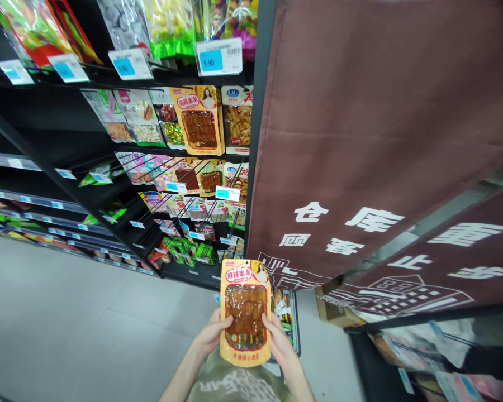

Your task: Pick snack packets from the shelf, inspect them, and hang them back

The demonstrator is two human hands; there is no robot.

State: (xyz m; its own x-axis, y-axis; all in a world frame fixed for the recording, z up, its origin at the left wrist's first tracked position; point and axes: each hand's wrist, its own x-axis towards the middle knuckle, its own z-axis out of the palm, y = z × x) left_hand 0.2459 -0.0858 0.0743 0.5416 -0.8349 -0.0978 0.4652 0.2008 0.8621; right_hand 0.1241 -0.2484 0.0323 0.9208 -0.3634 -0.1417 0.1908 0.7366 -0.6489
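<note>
An orange snack packet [245, 312] with a clear window showing brown skewered strips is held upright in front of me. My left hand [213, 330] grips its left edge and my right hand [279, 340] grips its right edge, fingers curled round the sides. The same kind of packet [199, 120] hangs on the black shelf rack [46, 162] above, among other hanging snack bags.
A brown fabric curtain [381, 139] with white characters hangs to the right of the rack. Price tags [219, 57] line the pegs. A crate of goods [289, 318] sits on the pale tiled floor [67, 329] behind the packet. More shelves stand at the lower right.
</note>
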